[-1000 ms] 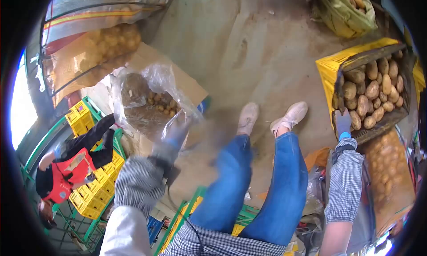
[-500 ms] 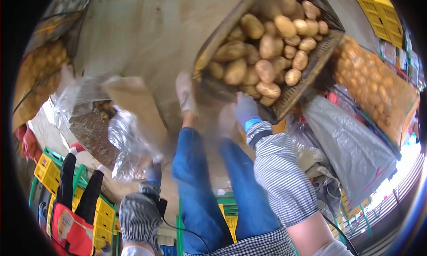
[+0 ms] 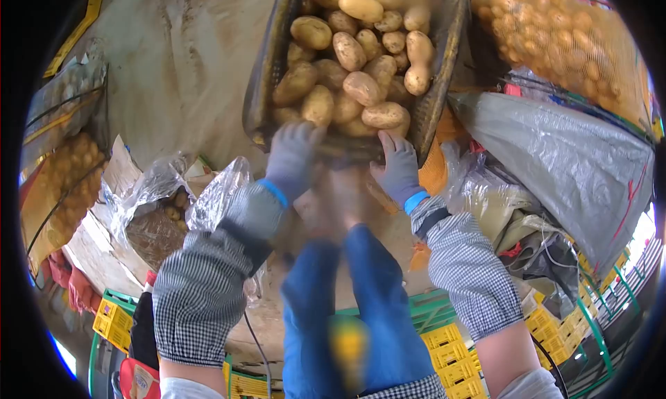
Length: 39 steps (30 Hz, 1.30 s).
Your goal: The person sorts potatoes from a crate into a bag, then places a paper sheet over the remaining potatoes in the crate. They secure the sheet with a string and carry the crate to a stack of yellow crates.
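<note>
A dark crate (image 3: 263,87) heaped with potatoes (image 3: 347,59) stands on the floor in front of me. My left hand (image 3: 295,153), in a grey glove, rests with fingers apart on the crate's near rim. My right hand (image 3: 399,166), also gloved, lies open at the same rim, fingertips touching a potato at the front. Neither hand holds anything. A clear plastic bag (image 3: 163,205) with a few small potatoes lies on cardboard to the left, apart from both hands. My legs in blue jeans are below the hands, blurred.
An orange net sack of potatoes (image 3: 555,31) lies at the upper right, above a grey plastic sack (image 3: 576,163). Another net sack (image 3: 62,184) leans at the left. Yellow crates (image 3: 114,319) in green frames stand behind. A person's red-and-black clothing (image 3: 139,371) shows at bottom left.
My left hand let go of the plastic bag and moved right to the crate's rim. The view swung toward the crate, and my right hand stayed at its near edge.
</note>
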{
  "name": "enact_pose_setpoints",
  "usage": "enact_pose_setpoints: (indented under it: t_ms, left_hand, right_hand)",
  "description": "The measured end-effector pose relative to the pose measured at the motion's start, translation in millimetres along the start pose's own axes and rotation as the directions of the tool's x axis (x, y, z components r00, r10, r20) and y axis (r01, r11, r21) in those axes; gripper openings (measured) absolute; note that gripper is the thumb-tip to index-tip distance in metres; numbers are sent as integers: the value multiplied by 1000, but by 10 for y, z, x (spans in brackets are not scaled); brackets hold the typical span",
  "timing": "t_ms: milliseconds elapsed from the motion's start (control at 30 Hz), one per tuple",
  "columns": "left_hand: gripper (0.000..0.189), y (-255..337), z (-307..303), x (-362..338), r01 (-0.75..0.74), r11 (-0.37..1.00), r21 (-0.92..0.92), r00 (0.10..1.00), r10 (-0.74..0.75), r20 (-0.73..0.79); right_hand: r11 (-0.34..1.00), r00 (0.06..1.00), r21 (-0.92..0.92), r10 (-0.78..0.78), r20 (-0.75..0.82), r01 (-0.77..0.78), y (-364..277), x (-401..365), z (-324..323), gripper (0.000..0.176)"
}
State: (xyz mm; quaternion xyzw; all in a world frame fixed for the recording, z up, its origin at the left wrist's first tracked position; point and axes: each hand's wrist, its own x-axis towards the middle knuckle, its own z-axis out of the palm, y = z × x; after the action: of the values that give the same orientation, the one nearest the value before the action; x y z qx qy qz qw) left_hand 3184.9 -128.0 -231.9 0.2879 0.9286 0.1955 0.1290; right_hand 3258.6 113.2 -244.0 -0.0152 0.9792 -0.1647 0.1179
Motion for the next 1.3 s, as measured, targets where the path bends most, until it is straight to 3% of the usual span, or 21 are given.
enact_pose_setpoints:
  t_ms: [33, 100, 133, 200, 267, 400, 567, 600, 700, 800, 900, 967, 1000, 1100, 1167, 1233, 1300]
  left_hand:
    - [42, 36, 101, 67, -75, 996, 39, 989, 69, 132]
    - [33, 14, 380, 36, -37, 999, 30, 977, 30, 212]
    - [29, -42, 507, 86, -20, 999, 40, 972, 10, 235]
    - [20, -33, 692, 104, 2, 987, 163, 989, -26, 144]
    - [13, -26, 792, 82, 21, 977, 212, 999, -31, 42]
    - [13, -60, 819, 42, -31, 973, 229, 999, 25, 28]
    - [16, -154, 978, 39, -95, 939, 330, 994, 107, -20]
    - [33, -215, 1057, 42, -99, 942, 319, 988, 130, -77]
    - [27, -98, 1006, 19, -55, 957, 284, 990, 88, -107]
    - [19, 63, 1039, -51, -31, 966, 257, 944, 113, -310]
    - [15, 261, 1045, -187, 80, 929, 360, 942, 48, -333]
    - [13, 261, 1112, -280, 55, 961, 270, 941, 41, -335]
    - [14, 295, 1169, -385, -12, 961, 278, 903, 130, -411]
    - [14, 577, 1287, -904, -18, 977, 213, 960, 77, -270]
    - [18, 1007, 1058, -1400, -25, 981, 193, 999, 30, -24]
    - [25, 829, 1226, -1732, -194, 981, 15, 972, 190, 139]
    - [30, 866, 1022, -1871, -115, 972, -205, 946, 170, 276]
  right_hand:
    - [999, 996, -23, 27, 84, -25, 125, -93, 85, 61]
    - [996, 969, -71, 72, 236, -56, 298, -167, 236, 54]
    - [991, 975, -109, 100, 197, -80, 294, -112, 271, 49]
    - [975, 980, -174, 159, 116, -138, 229, -94, 367, 39]
    - [985, 993, -142, 109, 44, -102, 274, -123, 435, 36]
    - [995, 994, -93, -32, -102, 23, 384, -134, 532, 33]
    - [995, 979, -64, -84, -188, 74, 498, -167, 598, 27]
    - [995, 969, -47, -97, -229, 89, 494, -200, 620, 25]
    - [991, 941, -57, -134, -311, 122, 502, -241, 602, 21]
    - [984, 916, -111, -173, -361, 142, 543, -285, 677, 21]
    - [973, 887, -140, -225, -403, 183, 547, -363, 751, 20]
    - [968, 871, -144, -248, -424, 206, 567, -499, 771, 19]
    - [969, 872, -148, -244, -425, 199, 567, -642, 793, 19]
    - [970, 912, -160, -229, -341, 184, 555, -1147, 910, 19]
    - [955, 940, -195, -264, -214, 224, 609, -1600, 932, 23]
    - [944, 949, -161, -304, -79, 289, 622, -2052, 938, 29]
    - [931, 927, -71, -346, 148, 359, 634, -2302, 786, 37]
